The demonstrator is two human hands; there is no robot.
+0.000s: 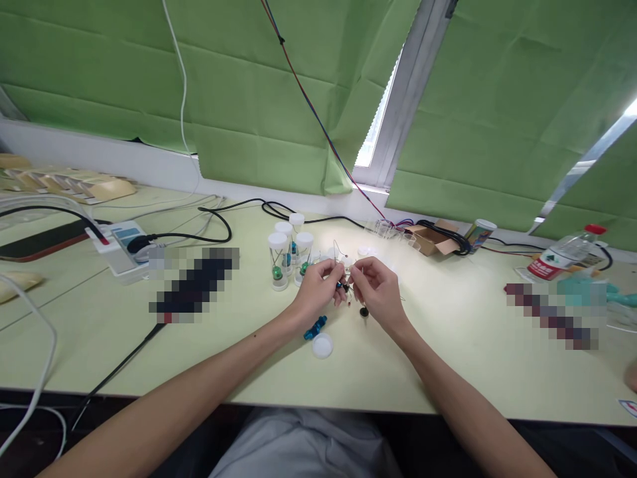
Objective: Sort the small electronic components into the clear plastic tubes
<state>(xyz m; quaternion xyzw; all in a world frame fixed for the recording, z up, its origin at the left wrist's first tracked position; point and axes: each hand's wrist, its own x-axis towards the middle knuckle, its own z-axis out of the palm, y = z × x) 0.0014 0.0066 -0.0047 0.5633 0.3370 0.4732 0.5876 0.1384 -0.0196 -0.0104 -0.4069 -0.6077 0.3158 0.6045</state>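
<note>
My left hand (317, 287) and my right hand (382, 292) meet above the table, fingers closed. Between them is a small blue-and-black part (342, 286) with thin wires (340, 250) sticking out; its exact kind is too small to tell. The left fingers grip this part, while the right fingertips pinch at a thin wire. Below the right fingers a black round piece (364, 312) shows. A shiny blue metal piece (315, 328) lies under my left wrist, beside a white lid (322, 346). Several clear tubes with white caps (279, 262) stand behind my left hand, with green or blue balls inside.
A power strip (124, 249) with black cables sits left, near a blurred dark object (199, 282). Toward the back right are clear cups (384, 229), a cardboard box (432, 238) and a printed can (480, 236). Farther right stands a red-capped bottle (562, 255).
</note>
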